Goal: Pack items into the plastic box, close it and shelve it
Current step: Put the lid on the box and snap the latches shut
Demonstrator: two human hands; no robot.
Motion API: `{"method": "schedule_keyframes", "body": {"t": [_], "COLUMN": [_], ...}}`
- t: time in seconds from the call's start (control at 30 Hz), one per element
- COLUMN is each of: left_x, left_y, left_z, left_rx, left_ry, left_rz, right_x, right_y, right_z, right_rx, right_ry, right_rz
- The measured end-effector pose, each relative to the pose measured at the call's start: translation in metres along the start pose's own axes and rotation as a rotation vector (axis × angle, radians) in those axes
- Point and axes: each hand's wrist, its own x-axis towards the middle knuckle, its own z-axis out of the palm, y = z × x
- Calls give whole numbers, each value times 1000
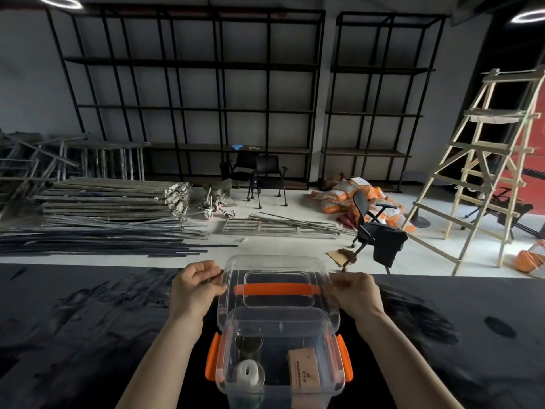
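Head view: low in the centre of the frame, a clear plastic box (280, 376) with orange side latches (213, 357) stands on the dark bench (88, 335). Inside it lie a small brown carton (303, 370), a white roll (250, 371) and a dark round container (249, 343). Above the box's far edge, both hands hold the transparent lid (277, 293), tilted, its orange handle (277, 289) facing the camera. The left hand (197, 287) has its grip pinched on the lid's left edge; the right hand (354, 293) has its grip closed on the right edge. Black shelving (191, 93) fills the upper frame, and a wooden ladder (483, 178) stands at the right.
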Motion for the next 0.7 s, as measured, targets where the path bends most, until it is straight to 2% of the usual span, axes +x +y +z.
{"method": "schedule_keyframes", "body": {"t": [0.37, 0.53, 0.7], "left_x": [-30, -43, -50], "left_y": [-55, -63, -72], "left_z": [-6, -8, -12], "left_rx": [408, 512, 575], "left_ry": [-28, 4, -68], "left_rz": [85, 202, 290], "right_x": [-48, -57, -62], "right_y": [27, 43, 60], "right_z": [12, 17, 22], "right_rx": [-386, -349, -253], "right_ry": [26, 46, 11], "right_rz": [31, 60, 118]}}
